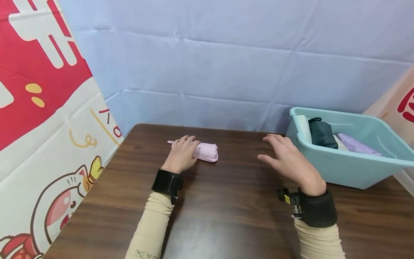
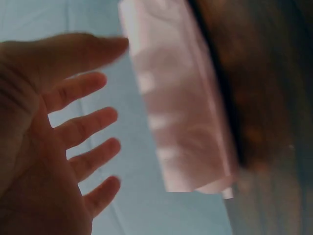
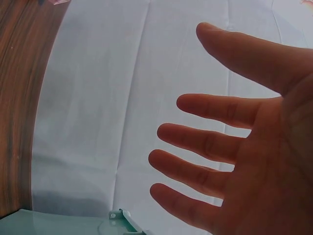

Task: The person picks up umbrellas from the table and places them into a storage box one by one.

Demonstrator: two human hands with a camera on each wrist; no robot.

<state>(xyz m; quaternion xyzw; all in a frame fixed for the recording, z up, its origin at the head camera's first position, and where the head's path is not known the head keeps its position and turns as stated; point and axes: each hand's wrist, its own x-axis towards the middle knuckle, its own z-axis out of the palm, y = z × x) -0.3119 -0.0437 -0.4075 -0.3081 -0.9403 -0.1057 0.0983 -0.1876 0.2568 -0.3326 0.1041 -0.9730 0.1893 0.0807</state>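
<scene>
A pink bundle (image 1: 207, 152), which looks like a compact folded umbrella, lies on the brown table, a thin strap at its left end. My left hand (image 1: 183, 153) is over its left part and hides some of it. In the left wrist view the fingers are spread and apart from the pink bundle (image 2: 178, 103); the thumb tip overlaps its edge, and whether it touches I cannot tell. Held in the air left of the light blue bin (image 1: 352, 167), my right hand (image 1: 289, 158) has its fingers extended and nothing in it, as the right hand (image 3: 254, 152) also appears from its wrist.
Inside the bin are a dark green pouch-like bundle (image 1: 321, 133) with a loop, a purple folded item (image 1: 357, 145) and a white item (image 1: 304, 127). A pale blue cloth (image 1: 207, 64) hangs behind the table (image 1: 220, 216); a printed sheet (image 1: 42, 144) stands at the left.
</scene>
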